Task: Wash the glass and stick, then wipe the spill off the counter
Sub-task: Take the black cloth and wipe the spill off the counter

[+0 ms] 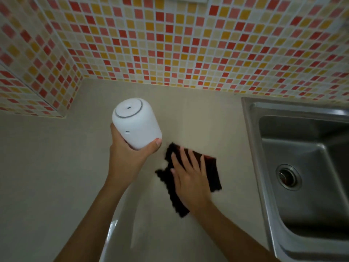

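My left hand grips a white cylindrical container by its lower end and holds it tilted above the beige counter. A dark red-and-black cloth lies flat on the counter just right of the container. My right hand presses down on the cloth with straight, spread fingers. No glass or stick is in view. I cannot make out any spill on the counter.
A stainless steel sink with a round drain is set into the counter at the right. A wall of red, orange and cream mosaic tiles runs behind the counter and turns a corner at the left.
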A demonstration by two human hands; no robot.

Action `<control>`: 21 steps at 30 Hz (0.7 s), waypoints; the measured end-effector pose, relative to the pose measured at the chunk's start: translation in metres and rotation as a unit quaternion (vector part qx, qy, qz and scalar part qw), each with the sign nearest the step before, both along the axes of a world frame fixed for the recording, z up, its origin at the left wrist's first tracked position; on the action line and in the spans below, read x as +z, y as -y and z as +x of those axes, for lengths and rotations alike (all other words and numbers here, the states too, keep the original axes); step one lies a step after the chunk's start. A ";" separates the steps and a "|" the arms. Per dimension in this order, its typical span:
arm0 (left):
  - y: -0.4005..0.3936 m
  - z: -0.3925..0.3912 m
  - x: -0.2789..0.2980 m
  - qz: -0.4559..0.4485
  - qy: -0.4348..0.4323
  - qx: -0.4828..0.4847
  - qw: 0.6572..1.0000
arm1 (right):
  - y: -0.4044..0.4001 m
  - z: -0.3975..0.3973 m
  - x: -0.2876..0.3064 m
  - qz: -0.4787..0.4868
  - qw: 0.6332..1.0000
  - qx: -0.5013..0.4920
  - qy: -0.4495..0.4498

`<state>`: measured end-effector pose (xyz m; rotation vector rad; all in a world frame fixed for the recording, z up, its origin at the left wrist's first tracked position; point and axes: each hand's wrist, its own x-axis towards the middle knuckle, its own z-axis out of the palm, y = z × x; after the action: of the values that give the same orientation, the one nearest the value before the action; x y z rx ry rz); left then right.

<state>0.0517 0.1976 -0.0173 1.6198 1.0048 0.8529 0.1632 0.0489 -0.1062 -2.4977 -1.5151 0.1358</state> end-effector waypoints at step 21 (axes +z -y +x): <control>-0.035 0.030 -0.002 0.016 -0.020 0.001 1.000 | -0.058 0.115 0.007 -0.038 0.996 -0.082 0.014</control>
<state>0.0812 0.2328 -0.0195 1.6688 1.0253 0.8458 0.2784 0.1072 -0.0990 -2.6822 -1.3307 0.1331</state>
